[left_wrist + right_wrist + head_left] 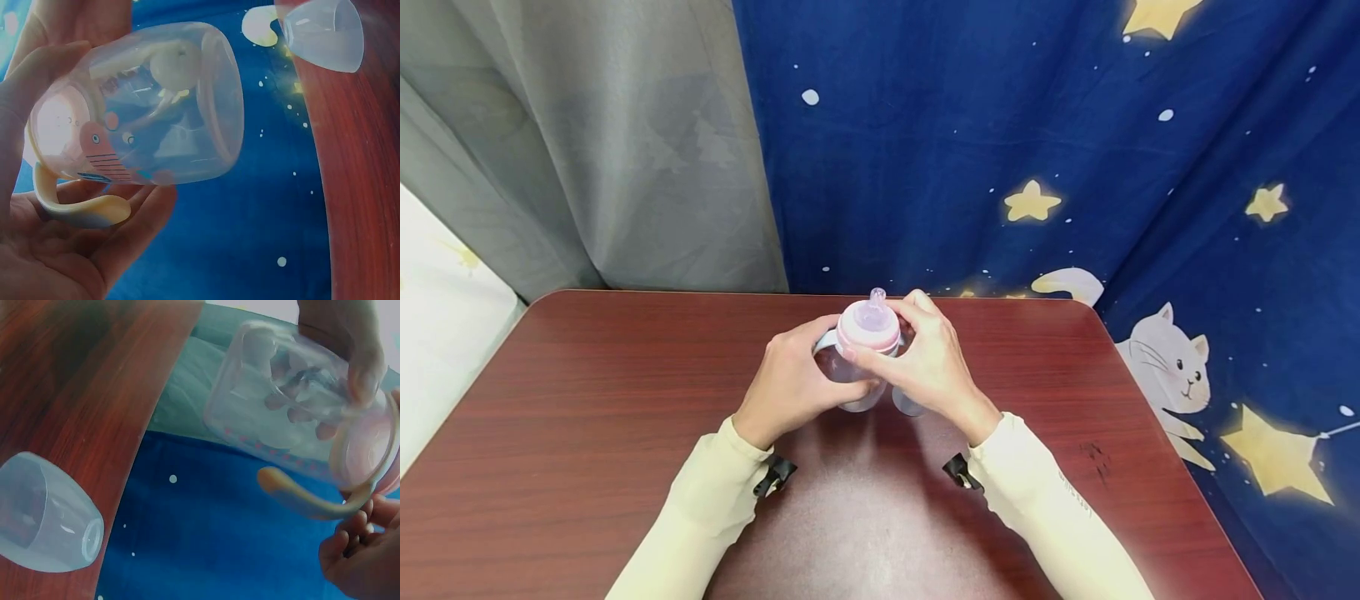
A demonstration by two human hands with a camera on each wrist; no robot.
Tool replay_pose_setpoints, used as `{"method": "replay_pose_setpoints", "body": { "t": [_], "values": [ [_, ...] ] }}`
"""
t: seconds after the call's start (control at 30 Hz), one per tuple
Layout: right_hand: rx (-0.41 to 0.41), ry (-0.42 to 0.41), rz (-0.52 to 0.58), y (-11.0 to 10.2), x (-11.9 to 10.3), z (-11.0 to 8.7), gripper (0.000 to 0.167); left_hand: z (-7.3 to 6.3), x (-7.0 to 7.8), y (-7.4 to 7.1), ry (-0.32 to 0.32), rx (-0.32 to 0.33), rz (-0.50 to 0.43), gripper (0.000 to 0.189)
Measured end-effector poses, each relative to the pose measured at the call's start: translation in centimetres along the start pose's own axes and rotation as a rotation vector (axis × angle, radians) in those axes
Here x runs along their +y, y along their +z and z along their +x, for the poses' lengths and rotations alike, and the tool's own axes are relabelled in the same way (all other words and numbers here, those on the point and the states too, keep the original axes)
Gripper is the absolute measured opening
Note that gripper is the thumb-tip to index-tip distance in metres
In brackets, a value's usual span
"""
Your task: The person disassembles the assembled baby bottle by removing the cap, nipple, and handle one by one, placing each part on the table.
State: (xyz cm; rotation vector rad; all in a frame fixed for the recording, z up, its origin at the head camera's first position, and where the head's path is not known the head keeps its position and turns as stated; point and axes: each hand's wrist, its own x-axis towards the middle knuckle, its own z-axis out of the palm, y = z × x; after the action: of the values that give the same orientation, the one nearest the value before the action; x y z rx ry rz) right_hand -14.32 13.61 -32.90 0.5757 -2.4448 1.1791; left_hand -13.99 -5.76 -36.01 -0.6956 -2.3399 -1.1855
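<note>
A clear baby bottle point(206, 106) with a pink collar point(868, 335) and a see-through teat point(877, 312) is held upright above the table. My left hand point(790, 373) grips its body, the thumb across the near side. With thumb and fingers, my right hand point(931, 360) holds the collar from the right. A curved side handle point(84, 211) shows by the left fingers, and another handle point(312, 503) by the right ones. Printed figures mark the bottle wall. On the table, just beyond the bottle's right side, stands a clear dome-shaped cap point(53, 512), partly hidden by my right hand in the head view.
The reddish-brown wooden table point(625, 433) has rounded far corners. Behind it hang a grey curtain point(662, 150) and a blue curtain point(925, 150) with stars and a cat. Black straps point(775, 475) sit at both wrists. Dark scuffs point(1096, 454) mark the table's right side.
</note>
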Motion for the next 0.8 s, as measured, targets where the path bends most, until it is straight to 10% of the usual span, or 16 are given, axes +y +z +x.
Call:
{"method": "replay_pose_setpoints", "body": {
  "t": [0.47,0.8],
  "values": [
    [-0.157,-0.077,0.188,-0.8,1.2,1.0,0.045,-0.1,0.1,-0.3,-0.024,-0.052,-0.069,0.063],
    [0.011,0.083,-0.101,0.4,0.6,0.6,0.069,-0.3,-0.2,0.8,0.029,0.095,0.177,0.07]
  ]
}}
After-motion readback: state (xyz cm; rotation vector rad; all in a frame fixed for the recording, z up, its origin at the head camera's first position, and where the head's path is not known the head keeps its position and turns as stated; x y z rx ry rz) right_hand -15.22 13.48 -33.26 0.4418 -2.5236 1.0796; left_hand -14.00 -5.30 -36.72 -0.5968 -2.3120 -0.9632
